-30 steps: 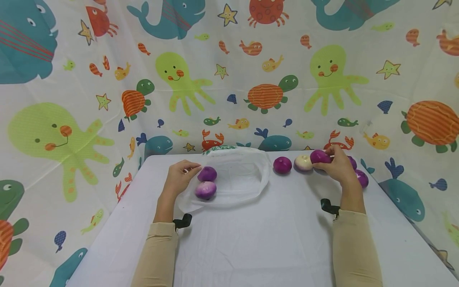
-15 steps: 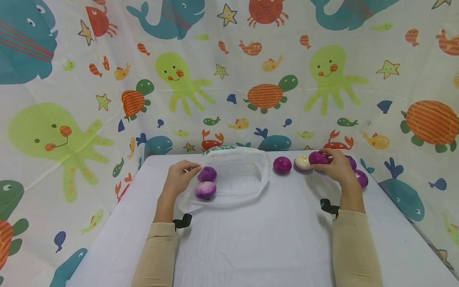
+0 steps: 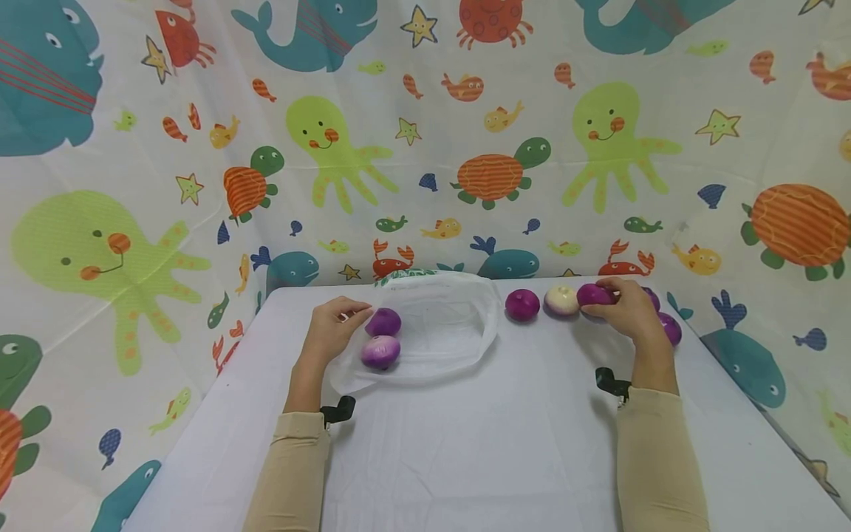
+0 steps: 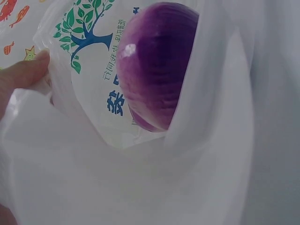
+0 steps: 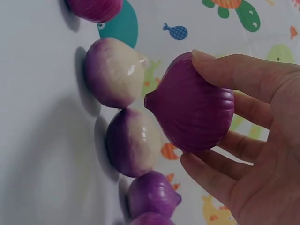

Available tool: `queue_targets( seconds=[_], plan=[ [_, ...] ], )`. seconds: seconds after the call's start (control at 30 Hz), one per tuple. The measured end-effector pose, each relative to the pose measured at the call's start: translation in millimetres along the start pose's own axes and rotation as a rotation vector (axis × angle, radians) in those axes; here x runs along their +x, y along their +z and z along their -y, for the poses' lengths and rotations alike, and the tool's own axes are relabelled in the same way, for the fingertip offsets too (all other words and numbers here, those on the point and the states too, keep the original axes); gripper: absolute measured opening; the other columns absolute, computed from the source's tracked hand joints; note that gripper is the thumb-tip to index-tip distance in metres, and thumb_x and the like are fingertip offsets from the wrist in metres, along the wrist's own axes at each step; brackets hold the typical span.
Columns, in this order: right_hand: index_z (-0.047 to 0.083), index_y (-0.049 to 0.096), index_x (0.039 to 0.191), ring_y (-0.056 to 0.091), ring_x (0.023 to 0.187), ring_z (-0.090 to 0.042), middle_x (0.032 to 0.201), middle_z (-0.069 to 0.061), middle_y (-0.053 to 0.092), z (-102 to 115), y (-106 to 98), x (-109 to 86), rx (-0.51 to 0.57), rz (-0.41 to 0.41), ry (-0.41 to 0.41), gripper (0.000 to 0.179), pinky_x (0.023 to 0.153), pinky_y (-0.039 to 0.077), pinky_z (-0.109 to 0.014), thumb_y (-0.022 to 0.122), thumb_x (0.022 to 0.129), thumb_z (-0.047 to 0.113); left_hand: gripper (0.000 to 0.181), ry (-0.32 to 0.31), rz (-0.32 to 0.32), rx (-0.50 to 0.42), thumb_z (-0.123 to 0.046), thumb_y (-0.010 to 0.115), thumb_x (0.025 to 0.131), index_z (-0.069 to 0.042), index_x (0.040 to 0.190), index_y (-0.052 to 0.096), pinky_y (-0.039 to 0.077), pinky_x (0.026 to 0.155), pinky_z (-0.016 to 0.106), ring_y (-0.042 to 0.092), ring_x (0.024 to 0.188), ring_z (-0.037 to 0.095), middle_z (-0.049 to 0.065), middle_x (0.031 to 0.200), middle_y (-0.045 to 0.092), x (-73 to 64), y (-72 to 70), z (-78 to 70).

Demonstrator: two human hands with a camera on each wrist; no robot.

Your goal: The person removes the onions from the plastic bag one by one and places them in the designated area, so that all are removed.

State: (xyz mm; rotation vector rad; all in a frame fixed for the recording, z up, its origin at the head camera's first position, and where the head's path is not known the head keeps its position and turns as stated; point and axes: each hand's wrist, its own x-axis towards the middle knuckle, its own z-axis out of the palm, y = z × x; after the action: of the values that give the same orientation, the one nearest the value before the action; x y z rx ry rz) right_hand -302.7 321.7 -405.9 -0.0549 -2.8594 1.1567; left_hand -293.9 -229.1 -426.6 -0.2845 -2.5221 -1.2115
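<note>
My left hand (image 3: 335, 330) pinches the left rim of a white plastic bag (image 3: 452, 373), printed with a green-leaved tree in the left wrist view. Two purple onions lie in the bag's left side: a darker onion (image 3: 383, 323) behind and a paler one (image 3: 380, 353) in front. Over at the right, my right hand (image 3: 627, 309) holds a dark purple onion (image 5: 194, 105) between thumb and fingers, lifted off the table above a row of others. Its pointed tip faces away from the palm in the right wrist view.
Along the back right of the white table (image 3: 479, 451) sit a dark purple onion (image 3: 522, 305), a cream-and-purple onion (image 3: 561, 301) and another two-toned onion (image 5: 133, 143). More purple onions (image 3: 669, 329) stand beyond my right hand. A sea-animal curtain (image 3: 425, 148) hangs behind.
My right hand has dipped slightly with the purple onion, and its upper fingers have settled lower around it. The left hand and the bag stay where they were.
</note>
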Motion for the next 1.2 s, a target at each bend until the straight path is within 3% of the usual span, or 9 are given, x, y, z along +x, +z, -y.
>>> queue_targets(
  seconds=[0.57,1.2],
  plan=[
    [0.0,0.046,0.144,0.046,0.128,-0.05,0.14,-0.032,0.051,-6.8,-1.5,-4.0,-0.06,0.036,0.046,0.067,0.107,0.04,-0.072,0.08,0.092,0.025,0.022,0.004,0.001,-0.004,-0.031,0.075,0.097,-0.017,0.113,0.08,0.054,0.088,0.035,0.065,0.098,0.021,0.002,0.106,0.078,-0.4,-1.1,-1.4],
    [0.003,0.048,0.139,0.048,0.124,-0.047,0.137,-0.029,0.051,-15.4,1.6,-0.2,-0.096,0.198,0.133,0.071,0.098,0.044,-0.069,0.084,0.087,0.035,0.021,0.012,0.0,-0.008,-0.03,0.075,0.098,-0.016,0.112,0.081,0.053,0.089,0.038,0.064,0.097,0.022,0.003,0.105,0.078,-0.9,-2.1,-1.3]
  ],
)
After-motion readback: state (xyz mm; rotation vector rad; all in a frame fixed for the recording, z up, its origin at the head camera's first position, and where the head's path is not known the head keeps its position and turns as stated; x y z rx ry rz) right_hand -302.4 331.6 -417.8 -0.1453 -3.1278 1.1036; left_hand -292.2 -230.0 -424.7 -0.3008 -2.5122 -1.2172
